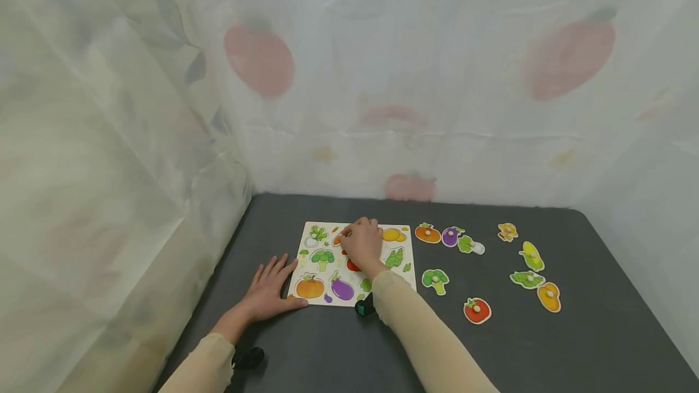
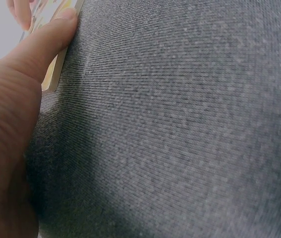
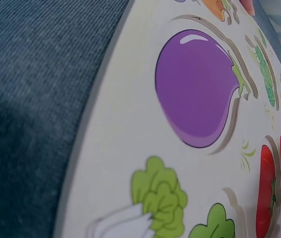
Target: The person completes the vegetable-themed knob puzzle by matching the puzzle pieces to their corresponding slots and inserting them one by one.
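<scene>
A white vegetable puzzle board (image 1: 340,262) lies flat on the dark table. My left hand (image 1: 270,290) rests at its left side, fingers spread, the thumb (image 2: 63,25) on the near left corner. Over the board's far middle, my right hand (image 1: 363,241) pinches with thumb and forefinger at a small orange puzzle piece (image 1: 337,239), mostly covered by the fingers. A knobbed radish piece (image 1: 316,236) lies in the far left slot. Printed slots include an eggplant (image 3: 197,89) and a pumpkin (image 1: 309,287). The right forearm hides the board's near right part.
Right of the board lie loose knobbed pieces: pumpkin (image 1: 428,233), eggplant (image 1: 451,236), cabbage (image 1: 471,245), broccoli (image 1: 435,281), tomato (image 1: 477,310), corn (image 1: 531,256), a leafy green piece (image 1: 527,279), potato (image 1: 548,296) and a yellow-brown piece (image 1: 507,232). Curtains enclose the table.
</scene>
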{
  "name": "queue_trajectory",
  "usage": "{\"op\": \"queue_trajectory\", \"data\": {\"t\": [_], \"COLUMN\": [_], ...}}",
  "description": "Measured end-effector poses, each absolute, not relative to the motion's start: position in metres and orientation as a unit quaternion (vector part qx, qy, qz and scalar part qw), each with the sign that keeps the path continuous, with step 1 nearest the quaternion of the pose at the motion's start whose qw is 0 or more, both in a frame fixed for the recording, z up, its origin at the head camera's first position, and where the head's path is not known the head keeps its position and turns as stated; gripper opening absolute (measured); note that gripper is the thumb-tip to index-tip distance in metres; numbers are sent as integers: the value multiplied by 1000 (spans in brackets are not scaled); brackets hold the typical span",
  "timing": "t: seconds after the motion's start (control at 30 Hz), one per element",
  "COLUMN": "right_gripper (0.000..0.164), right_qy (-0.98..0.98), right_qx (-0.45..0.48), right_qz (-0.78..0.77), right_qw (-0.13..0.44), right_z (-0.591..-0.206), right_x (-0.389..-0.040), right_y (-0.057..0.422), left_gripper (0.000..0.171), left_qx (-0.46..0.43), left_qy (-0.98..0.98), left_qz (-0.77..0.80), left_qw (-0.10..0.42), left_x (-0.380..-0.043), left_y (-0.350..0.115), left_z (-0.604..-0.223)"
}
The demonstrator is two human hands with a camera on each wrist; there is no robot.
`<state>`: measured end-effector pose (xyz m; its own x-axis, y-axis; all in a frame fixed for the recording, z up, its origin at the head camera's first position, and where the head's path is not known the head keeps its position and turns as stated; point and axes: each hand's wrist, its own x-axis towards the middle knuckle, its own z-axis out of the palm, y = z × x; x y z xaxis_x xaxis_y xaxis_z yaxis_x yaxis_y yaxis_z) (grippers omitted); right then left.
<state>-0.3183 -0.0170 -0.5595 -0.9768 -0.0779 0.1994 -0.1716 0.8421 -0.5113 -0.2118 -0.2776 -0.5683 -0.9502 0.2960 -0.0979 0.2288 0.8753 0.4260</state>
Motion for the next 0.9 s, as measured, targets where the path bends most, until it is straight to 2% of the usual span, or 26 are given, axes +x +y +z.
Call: {"op": "queue_trajectory", "data": {"t": [0.7,0.9], "right_gripper": [16,15], "right_qy": [-959,-958], "right_qx": [67,65], "right_qz": [261,265], "right_qw": [88,84], "right_z": [-557,-558], "right_x": [-316,-316], "right_y": [-17,-18], "left_gripper": [113,111], "left_qx": [135,143], "left_qy": [964,962], "left_qz": [213,225], "left_qw": [83,67], "left_x": [-213,-211], "left_y": [-278,-278], "left_z": [-571,-570]}}
